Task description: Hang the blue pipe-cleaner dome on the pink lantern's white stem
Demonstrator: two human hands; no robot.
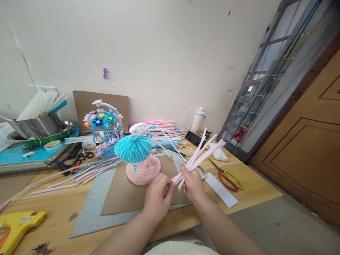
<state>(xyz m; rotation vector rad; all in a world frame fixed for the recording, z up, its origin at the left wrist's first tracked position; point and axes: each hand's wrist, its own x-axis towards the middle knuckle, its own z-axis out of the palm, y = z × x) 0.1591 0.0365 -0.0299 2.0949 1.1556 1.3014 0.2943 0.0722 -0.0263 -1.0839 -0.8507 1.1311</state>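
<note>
A bundle of pale pink pipe cleaners (198, 158) is wrapped in the fingers of my right hand (193, 182), its long ends fanning up to the right. My left hand (158, 194) pinches the lower left end of the pink strips. Just behind my left hand, a turquoise ribbed dome (133, 148) hangs over a coiled pink round base (145, 170), which rests on a brown cardboard sheet (117, 198). To its left stands a similar blue piece covered with small colourful flowers (102, 120).
Scissors (230, 179) and a white strip (221, 190) lie at the right. A yellow glue gun (22, 226) is at the front left. Loose pipe cleaners, black scissors (85, 154), a phone (195, 139), a bottle (198, 119) and a metal pot (37, 125) are further back.
</note>
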